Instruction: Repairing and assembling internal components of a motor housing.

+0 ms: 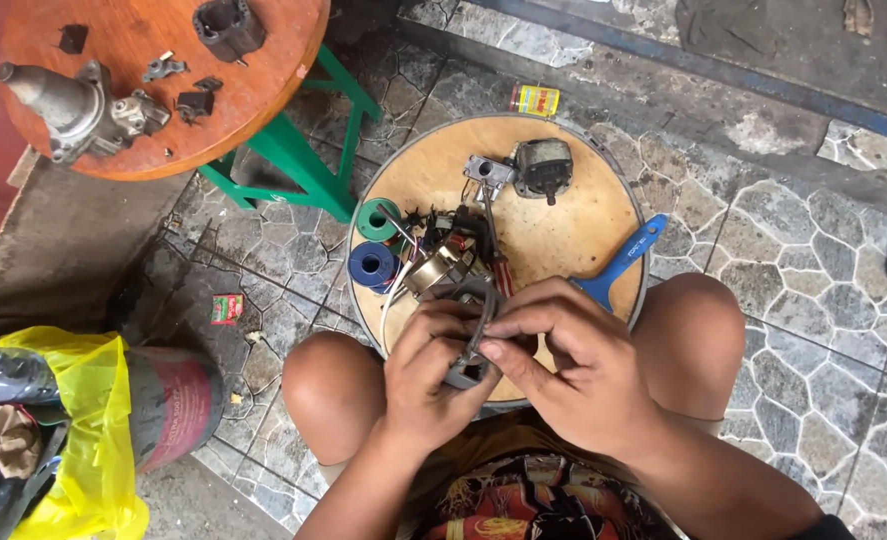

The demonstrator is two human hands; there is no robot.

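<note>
Both of my hands meet over the near edge of a round wooden board [573, 225] that rests between my knees. My left hand [428, 375] grips a grey metal ring-shaped part [468, 330] from below. My right hand [558, 360] pinches the rim of that same part with thumb and forefinger. Just beyond my fingers lie a brass-coloured coil piece [433, 270] with tangled wires, a blue spool [371, 265] and a green spool [375, 218]. A small grey motor [541, 165] with a metal bracket sits at the board's far side.
A blue-handled tool [618, 265] lies on the board's right edge. A round red-brown stool top [163, 90] on green legs holds metal parts at upper left. A yellow plastic bag [83, 430] and a grey canister sit at lower left. The floor is stone paving.
</note>
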